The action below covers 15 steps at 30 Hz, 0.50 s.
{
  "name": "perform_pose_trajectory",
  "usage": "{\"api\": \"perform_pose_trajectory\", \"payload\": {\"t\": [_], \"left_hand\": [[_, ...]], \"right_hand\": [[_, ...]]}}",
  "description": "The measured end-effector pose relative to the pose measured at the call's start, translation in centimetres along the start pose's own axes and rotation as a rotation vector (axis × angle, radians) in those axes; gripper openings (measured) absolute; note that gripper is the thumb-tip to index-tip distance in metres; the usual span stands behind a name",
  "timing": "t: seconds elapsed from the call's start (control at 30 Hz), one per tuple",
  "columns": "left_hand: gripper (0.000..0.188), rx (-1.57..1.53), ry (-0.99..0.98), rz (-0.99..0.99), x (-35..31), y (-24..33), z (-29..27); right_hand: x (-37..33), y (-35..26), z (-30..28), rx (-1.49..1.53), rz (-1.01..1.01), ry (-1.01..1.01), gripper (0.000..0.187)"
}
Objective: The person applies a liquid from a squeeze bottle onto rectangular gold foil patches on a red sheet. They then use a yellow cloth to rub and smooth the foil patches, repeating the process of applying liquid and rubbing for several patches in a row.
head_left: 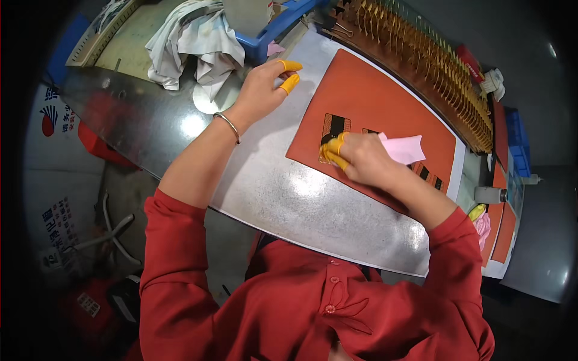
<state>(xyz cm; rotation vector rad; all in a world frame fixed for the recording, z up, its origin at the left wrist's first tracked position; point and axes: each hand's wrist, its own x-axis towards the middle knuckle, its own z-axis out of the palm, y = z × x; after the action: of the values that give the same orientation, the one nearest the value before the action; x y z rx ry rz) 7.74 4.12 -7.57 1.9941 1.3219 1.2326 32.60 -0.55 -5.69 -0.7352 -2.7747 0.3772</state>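
Observation:
My right hand point(367, 157), with yellow finger cots on its fingers, is closed and its fingertips press on the lower end of a black piece with gold patterning point(336, 124). That piece lies on an orange-red mat point(373, 90). A pink cloth point(404, 148) sticks out from under this hand, its other end hidden in the grip. More black-and-gold pieces point(428, 175) lie on the mat, partly covered by my right hand and forearm. My left hand point(265, 87) hovers near the mat's left edge, its cotted thumb and forefinger apart and nothing visible between them.
Behind the mat stands a brown rack point(427, 66) with a long row of thin gold-coloured pieces. A white rag point(195, 42) and a blue plastic tray point(265, 39) are at the back left. On the right is a small bottle point(490, 195) beside a crumpled pink cloth point(481, 227).

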Motion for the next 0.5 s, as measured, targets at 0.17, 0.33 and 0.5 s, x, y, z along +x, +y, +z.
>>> {"api": "perform_pose_trajectory", "payload": {"t": [0.17, 0.33, 0.5], "left_hand": [[0.022, 0.012, -0.053, 0.024, -0.3, -0.4, 0.5], [0.021, 0.037, -0.003, 0.065, -0.1, -0.9, 0.2], [0.021, 0.042, -0.059, 0.024, 0.2, -0.5, 0.4]], "right_hand": [[1.2, 0.1, -1.1, -0.095, 0.099, -0.025, 0.012], [2.7, 2.2, -1.3, -0.088, 0.132, -0.003, 0.011], [0.3, 0.7, -0.2, -0.100, 0.059, -0.019, 0.008]]}}
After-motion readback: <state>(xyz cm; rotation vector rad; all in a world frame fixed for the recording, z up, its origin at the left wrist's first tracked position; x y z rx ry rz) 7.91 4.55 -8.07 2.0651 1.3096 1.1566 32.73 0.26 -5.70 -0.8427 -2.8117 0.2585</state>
